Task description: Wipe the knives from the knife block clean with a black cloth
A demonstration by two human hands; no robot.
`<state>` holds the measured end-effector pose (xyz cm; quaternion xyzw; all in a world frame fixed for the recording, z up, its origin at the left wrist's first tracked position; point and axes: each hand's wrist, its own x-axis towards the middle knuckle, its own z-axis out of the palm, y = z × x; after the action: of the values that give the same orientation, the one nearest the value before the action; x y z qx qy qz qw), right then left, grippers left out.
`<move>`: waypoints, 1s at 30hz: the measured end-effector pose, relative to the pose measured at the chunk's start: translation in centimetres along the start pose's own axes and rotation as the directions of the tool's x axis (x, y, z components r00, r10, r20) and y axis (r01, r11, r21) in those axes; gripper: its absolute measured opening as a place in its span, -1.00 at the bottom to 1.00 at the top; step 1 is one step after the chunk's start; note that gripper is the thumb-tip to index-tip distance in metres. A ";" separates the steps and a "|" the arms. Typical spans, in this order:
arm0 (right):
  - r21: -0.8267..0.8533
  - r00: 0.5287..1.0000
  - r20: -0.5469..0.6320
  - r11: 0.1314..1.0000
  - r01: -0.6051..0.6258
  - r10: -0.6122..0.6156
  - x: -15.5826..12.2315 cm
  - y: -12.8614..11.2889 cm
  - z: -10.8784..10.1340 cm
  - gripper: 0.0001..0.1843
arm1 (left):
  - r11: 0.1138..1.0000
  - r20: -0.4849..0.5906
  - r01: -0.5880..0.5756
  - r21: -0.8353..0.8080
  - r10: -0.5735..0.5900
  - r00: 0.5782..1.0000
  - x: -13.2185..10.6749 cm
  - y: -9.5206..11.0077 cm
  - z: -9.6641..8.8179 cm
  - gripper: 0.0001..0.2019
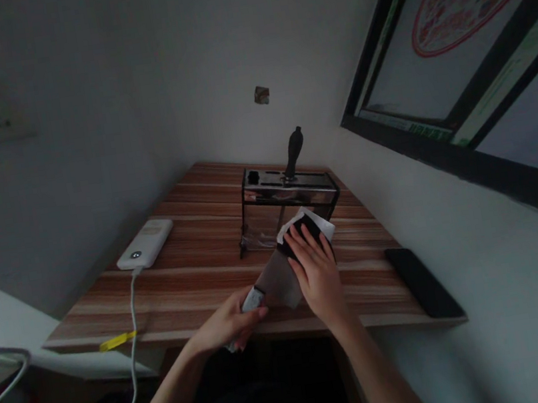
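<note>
A cleaver with a broad, dull grey blade is held over the front of the wooden table. My left hand is closed round its pale grey handle. My right hand presses a black cloth-like piece onto the far end of the blade; I cannot tell its exact material. White paper-like sheet sticks out behind that piece, and the blade's tip is hidden there. Just beyond stands a knife rack with clear sides, a black-handled tool upright in its top.
The striped wooden table fits between two walls. On its left lies a white power bank with a white cable hanging over the front edge beside a yellow tag. A black phone lies at the right edge.
</note>
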<state>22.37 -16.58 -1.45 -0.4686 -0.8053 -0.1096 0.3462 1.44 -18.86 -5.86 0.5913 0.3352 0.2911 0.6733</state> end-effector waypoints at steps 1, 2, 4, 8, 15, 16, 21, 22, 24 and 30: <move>0.012 1.000 0.016 1.000 0.016 -0.017 -0.5 -0.7 0.2 -0.50 | 1.000 -0.008 -0.001 0.002 0.001 1.000 0.0 0.0 0.0 -0.69; 0.024 0.999 0.027 0.999 0.030 -0.031 -1.1 -1.5 0.4 -0.50 | 1.000 -0.016 -0.002 0.005 0.002 1.000 0.1 0.0 0.0 -0.70; 0.044 0.998 0.049 0.998 0.043 -0.046 -2.3 -3.2 0.9 -0.49 | 1.000 -0.033 -0.008 0.010 0.008 0.999 0.1 -0.1 0.0 -0.71; 0.118 0.997 0.037 0.991 0.056 -0.061 -4.2 -6.5 1.7 -0.52 | 0.999 -0.071 0.000 0.039 0.003 0.998 0.1 -0.7 -0.1 -0.80; 0.162 1.000 -0.001 0.987 0.019 -0.020 -4.8 -7.9 2.0 -0.53 | 0.998 -0.097 0.053 0.030 -0.049 0.994 0.1 -1.1 -0.3 -0.87; 0.165 1.000 -0.002 0.986 0.022 -0.022 -4.7 -7.8 1.9 -0.53 | 0.998 -0.097 0.052 0.031 -0.049 0.994 0.1 -1.1 -0.3 -0.87; 0.138 0.999 0.003 0.990 0.036 -0.036 -4.7 -7.6 1.8 -0.55 | 0.999 -0.103 0.042 0.018 -0.040 0.994 0.1 -1.2 -0.2 -0.84; 0.128 0.999 0.008 0.991 0.037 -0.039 -4.7 -7.5 1.8 -0.55 | 0.999 -0.098 0.034 0.016 -0.032 0.995 0.1 -1.1 -0.2 -0.84; 0.111 0.999 0.015 0.993 0.042 -0.044 -4.7 -7.4 1.7 -0.55 | 1.000 -0.085 0.013 0.024 -0.011 0.996 0.0 -1.0 -0.1 -0.82; 0.037 0.999 0.023 0.999 0.034 -0.035 -4.0 -5.7 1.2 -0.53 | 0.998 0.000 -0.028 0.059 0.028 1.000 0.1 -0.3 0.0 -0.69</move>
<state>18.34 -21.72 -4.14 -0.4496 -0.8192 -0.0951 0.3431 1.46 -18.83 -6.12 0.6153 0.3356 0.2908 0.6514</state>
